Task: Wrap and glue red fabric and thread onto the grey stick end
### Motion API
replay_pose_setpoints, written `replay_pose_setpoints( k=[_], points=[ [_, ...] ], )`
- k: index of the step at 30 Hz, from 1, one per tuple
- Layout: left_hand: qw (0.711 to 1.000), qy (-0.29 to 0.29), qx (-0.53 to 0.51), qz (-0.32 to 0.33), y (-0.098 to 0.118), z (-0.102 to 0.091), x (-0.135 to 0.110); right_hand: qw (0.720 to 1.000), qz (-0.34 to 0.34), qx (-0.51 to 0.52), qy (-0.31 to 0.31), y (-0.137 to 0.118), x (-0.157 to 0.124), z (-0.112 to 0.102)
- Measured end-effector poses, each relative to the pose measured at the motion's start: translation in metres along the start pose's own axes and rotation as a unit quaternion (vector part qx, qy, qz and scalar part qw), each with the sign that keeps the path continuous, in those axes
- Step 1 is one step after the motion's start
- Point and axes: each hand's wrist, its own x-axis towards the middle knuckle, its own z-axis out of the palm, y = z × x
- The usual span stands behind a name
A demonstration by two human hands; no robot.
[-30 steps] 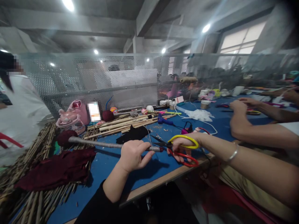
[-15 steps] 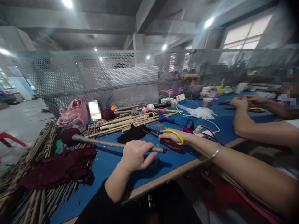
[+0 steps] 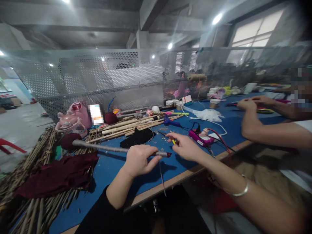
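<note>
My left hand [image 3: 140, 161] is closed round a grey-wrapped stick [image 3: 104, 148], near its right end. This end has a dark red tip, and a thin grey strand [image 3: 162, 178] hangs below it past the table edge. At the stick's far left end sits a dark red ball [image 3: 70, 142]. Just right of the tip, my right hand [image 3: 186, 148] is closed on scissors [image 3: 174, 142]. A bit of yellow handle and a dark blade show; the fingers hide the rest. Black cloth [image 3: 136, 137] lies beyond the stick.
Dark red cloth [image 3: 58, 174] covers part of a twig bundle [image 3: 36, 208] at left. Wooden sticks [image 3: 117, 127], a blue glue gun [image 3: 170, 121] and a purple power strip [image 3: 201, 139] lie on the blue table [image 3: 107, 191]. A co-worker's hands [image 3: 248, 103] are at right.
The scissors' yellow and red loops have turned from plain view to mostly hidden in my right hand. A loose grey strand now hangs by the stick. My left hand keeps its hold.
</note>
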Motion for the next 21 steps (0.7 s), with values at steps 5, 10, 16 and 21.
replay_pose_setpoints(
  k=[5,10,16,21],
  points=[
    [1.000,-0.005,0.003,0.014,-0.001,-0.001,0.000,0.888,-0.015,0.352,-0.296,-0.010,0.000,0.028],
    [1.000,-0.008,0.004,0.014,0.000,0.000,0.001,0.914,-0.026,0.367,-0.172,-0.013,0.035,0.010],
    [0.999,-0.023,0.008,0.029,-0.001,0.003,0.000,0.956,-0.162,0.227,-0.089,-0.051,0.048,-0.025],
    [0.999,-0.006,0.024,0.028,-0.003,0.006,-0.001,0.972,-0.089,0.204,-0.082,-0.030,0.044,0.004]
  ],
)
